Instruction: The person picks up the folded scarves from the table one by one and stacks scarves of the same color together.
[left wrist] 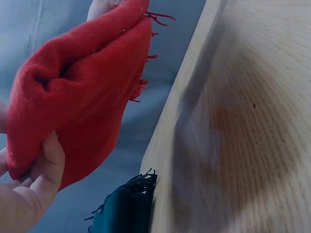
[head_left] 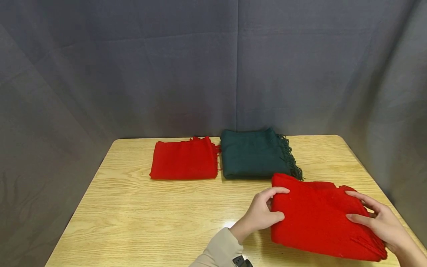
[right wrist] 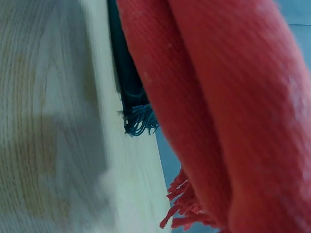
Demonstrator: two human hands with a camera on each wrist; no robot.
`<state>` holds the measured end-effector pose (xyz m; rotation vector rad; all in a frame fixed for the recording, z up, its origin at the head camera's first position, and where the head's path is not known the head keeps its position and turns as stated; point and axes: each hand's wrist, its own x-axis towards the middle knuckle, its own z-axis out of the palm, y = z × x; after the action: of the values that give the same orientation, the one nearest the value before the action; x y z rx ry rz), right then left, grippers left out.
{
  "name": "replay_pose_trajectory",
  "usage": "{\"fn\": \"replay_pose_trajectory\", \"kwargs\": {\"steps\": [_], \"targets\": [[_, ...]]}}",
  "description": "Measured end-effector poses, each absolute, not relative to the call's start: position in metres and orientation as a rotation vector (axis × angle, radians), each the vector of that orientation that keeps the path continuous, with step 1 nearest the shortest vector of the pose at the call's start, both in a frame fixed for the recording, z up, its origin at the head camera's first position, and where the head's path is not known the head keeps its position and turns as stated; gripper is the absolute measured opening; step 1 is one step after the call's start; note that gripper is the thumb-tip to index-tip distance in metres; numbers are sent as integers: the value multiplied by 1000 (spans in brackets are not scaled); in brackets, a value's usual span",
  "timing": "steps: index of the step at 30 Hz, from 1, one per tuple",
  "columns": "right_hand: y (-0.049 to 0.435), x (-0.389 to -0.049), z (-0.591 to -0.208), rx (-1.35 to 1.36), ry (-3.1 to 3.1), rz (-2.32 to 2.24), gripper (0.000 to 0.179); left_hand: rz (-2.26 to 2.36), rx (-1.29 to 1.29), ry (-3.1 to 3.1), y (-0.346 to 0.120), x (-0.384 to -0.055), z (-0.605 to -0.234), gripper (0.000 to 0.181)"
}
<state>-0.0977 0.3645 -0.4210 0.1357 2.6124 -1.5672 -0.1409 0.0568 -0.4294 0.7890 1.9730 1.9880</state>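
Observation:
A folded red scarf (head_left: 320, 218) with fringe at its right end hangs above the right front of the table, held between both hands. My left hand (head_left: 261, 211) grips its left edge, thumb on the near face and fingers round the fold. At the fringed right end, my right hand (head_left: 380, 220) grips the scarf with thumb and fingers spread on top. The left wrist view shows the red scarf (left wrist: 82, 92) raised off the wood, its layers bunched at the left hand (left wrist: 34, 189). Thick red folds (right wrist: 209, 107) fill much of the right wrist view, where the right hand is hidden.
Another folded red scarf (head_left: 185, 159) lies at the back of the wooden table (head_left: 140, 215). Beside it is a folded dark green scarf (head_left: 255, 155), fringe toward the right; the held scarf overlaps its corner in the head view. A grey curtain (head_left: 200, 74) stands behind.

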Motion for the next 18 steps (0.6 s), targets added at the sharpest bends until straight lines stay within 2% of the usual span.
{"fn": "replay_pose_trajectory", "kwargs": {"steps": [18], "targets": [[352, -93, -413, 120, 2611, -1612, 59, 1986, 737, 1944, 45, -140, -422, 52]]}}
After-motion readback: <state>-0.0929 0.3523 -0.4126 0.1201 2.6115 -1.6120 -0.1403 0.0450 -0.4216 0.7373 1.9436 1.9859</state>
